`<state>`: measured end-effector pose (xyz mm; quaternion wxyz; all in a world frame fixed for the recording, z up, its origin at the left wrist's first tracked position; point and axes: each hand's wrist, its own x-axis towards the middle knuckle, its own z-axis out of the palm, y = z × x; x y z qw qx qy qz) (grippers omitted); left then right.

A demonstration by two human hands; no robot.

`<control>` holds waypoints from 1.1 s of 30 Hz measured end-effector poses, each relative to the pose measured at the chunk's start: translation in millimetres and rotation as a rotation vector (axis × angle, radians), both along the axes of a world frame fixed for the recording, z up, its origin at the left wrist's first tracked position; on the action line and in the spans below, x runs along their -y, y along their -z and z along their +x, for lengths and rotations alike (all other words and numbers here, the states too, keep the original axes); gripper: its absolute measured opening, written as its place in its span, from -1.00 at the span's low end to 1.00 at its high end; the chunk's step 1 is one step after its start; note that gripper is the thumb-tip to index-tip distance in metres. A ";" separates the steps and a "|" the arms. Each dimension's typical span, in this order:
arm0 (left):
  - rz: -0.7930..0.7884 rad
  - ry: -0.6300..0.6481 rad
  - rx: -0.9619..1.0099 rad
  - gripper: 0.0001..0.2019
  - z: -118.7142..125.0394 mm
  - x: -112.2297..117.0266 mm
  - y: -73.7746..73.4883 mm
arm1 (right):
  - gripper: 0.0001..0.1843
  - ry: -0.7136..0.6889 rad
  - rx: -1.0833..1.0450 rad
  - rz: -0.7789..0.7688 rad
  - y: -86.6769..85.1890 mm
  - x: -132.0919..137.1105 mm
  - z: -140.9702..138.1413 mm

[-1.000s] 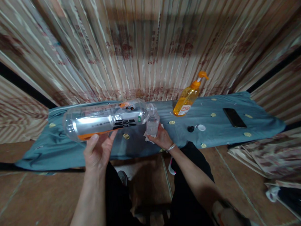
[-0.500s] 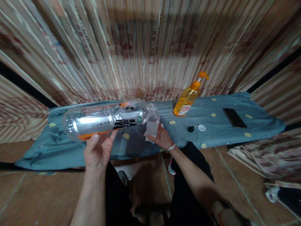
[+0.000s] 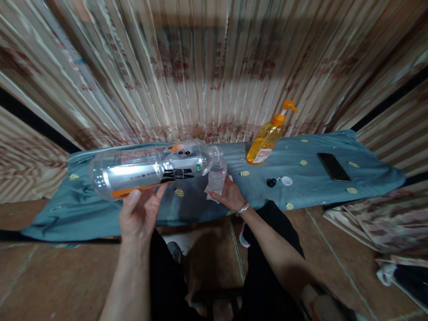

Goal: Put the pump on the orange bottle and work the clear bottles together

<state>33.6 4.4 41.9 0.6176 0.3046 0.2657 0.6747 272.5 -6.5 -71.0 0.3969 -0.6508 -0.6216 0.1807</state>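
Note:
My left hand (image 3: pixel 140 212) grips a large clear plastic bottle (image 3: pixel 147 170) with a silver, orange and black label, tipped onto its side. Its neck points right and meets the mouth of a small clear bottle (image 3: pixel 217 176). That small bottle stands nearly upright, a little tilted, with clear liquid inside. The fingers of my right hand (image 3: pixel 231 195) are closed around its lower part. Beneath the small bottle shows a white tissue (image 3: pixel 211 196), partly hidden by the hand. A bracelet (image 3: pixel 243 209) circles my right wrist.
A pump bottle (image 3: pixel 264 144) of orange liquid stands on the blue cloth-covered table (image 3: pixel 302 190). Right of centre lie a black cap (image 3: pixel 271 182) and a white cap (image 3: pixel 287 181). A phone (image 3: pixel 333 167) rests farther right. Striped curtains (image 3: pixel 203 62) hang behind and at the sides.

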 end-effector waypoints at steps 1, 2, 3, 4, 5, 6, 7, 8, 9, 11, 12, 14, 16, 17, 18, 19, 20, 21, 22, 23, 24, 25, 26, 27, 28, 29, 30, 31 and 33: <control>0.002 0.001 0.001 -0.69 -0.1 -0.1 0.2 | -0.25 0.000 0.006 0.000 0.2 -0.1 0.0; 0.005 0.001 0.001 -0.69 -0.1 -0.2 0.3 | -0.25 -0.001 0.008 0.003 0.5 -0.2 0.1; 0.010 0.000 0.000 -0.69 0.0 -0.2 0.4 | -0.24 -0.004 0.006 0.007 0.9 -0.3 0.1; 0.012 0.002 0.000 -0.69 0.1 -0.3 0.5 | -0.24 -0.008 0.001 0.011 1.3 -0.4 0.2; 0.015 0.002 -0.001 -0.69 0.2 -0.4 0.5 | -0.23 -0.011 -0.006 0.013 1.7 -0.5 0.3; 0.016 0.001 -0.002 -0.69 0.4 -0.5 0.5 | -0.23 -0.011 -0.010 0.014 2.2 -0.6 0.5; 0.016 0.001 -0.003 -0.69 0.5 -0.5 0.4 | -0.23 -0.008 -0.013 0.014 2.7 -0.6 0.6; 0.017 -0.001 -0.001 -0.69 0.6 -0.6 0.2 | -0.23 -0.005 -0.014 0.013 3.1 -0.7 0.7; 0.018 -0.001 0.001 -0.68 0.6 -0.7 0.0 | -0.23 -0.003 -0.013 0.013 3.5 -0.7 0.8; 0.018 0.001 0.009 -0.68 0.6 -0.8 -0.2 | -0.23 -0.003 -0.012 0.020 4.1 -0.7 0.8; 0.016 0.003 0.011 -0.68 0.6 -0.8 -0.3 | -0.22 -0.004 -0.013 0.024 4.4 -0.8 0.8; 0.009 0.004 0.011 -0.68 0.7 -0.7 -0.2 | -0.22 -0.006 -0.014 0.032 5.0 -0.8 0.6; 0.012 0.008 0.009 -0.69 0.7 -0.6 0.0 | -0.22 -0.004 -0.015 0.040 5.5 -0.9 0.3; 0.016 0.010 0.009 -0.70 0.7 -0.6 0.2 | -0.22 0.000 -0.015 0.042 5.7 -1.0 0.2; 0.022 0.012 0.009 -0.70 0.5 -0.6 0.3 | -0.23 0.003 -0.014 0.043 5.8 -1.0 0.1; 0.028 0.014 0.010 -0.71 0.3 -0.7 0.6 | -0.23 0.005 -0.013 0.040 5.7 -1.0 0.1; 0.031 0.014 0.010 -0.71 -0.1 -0.9 0.9 | -0.23 0.007 -0.011 0.036 5.4 -1.0 0.0; 0.033 0.014 0.011 -0.71 -0.5 -1.2 1.3 | -0.23 0.006 -0.011 0.031 4.8 -0.9 0.0; 0.033 0.014 0.011 -0.71 -1.0 -1.5 1.7 | -0.23 0.005 -0.013 0.027 4.0 -0.7 0.0; 0.034 0.012 0.012 -0.71 -1.4 -1.8 2.2 | -0.23 0.001 -0.017 0.025 3.1 -0.4 0.0; 0.033 0.012 0.012 -0.71 -1.7 -2.1 2.7 | -0.24 -0.003 -0.022 0.023 2.2 -0.2 0.1; 0.030 0.012 0.012 -0.72 -2.0 -2.3 3.0 | -0.25 -0.006 -0.027 0.021 1.4 0.0 0.1; 0.026 0.011 0.012 -0.72 -2.1 -2.4 3.3 | -0.27 -0.010 -0.030 0.019 0.8 0.2 0.1; 0.022 0.010 0.011 -0.72 -2.1 -2.4 3.4 | -0.29 -0.013 -0.031 0.017 0.5 0.3 0.1; 0.018 0.008 0.011 -0.72 -2.1 -2.4 3.3 | -0.30 -0.013 -0.029 0.016 0.5 0.3 0.0; 0.014 0.005 0.010 -0.71 -2.0 -2.2 3.0 | -0.30 -0.010 -0.023 0.017 0.7 0.2 0.0; 0.011 0.004 0.009 -0.71 -1.9 -2.0 2.6 | -0.29 -0.004 -0.014 0.020 1.3 0.1 0.0; 0.011 0.002 0.008 -0.71 -1.7 -1.7 2.2 | -0.28 0.001 -0.005 0.023 2.0 -0.1 0.1; 0.016 0.004 0.006 -0.71 -1.3 -1.2 1.5 | -0.26 0.004 0.007 0.029 3.7 -0.5 0.4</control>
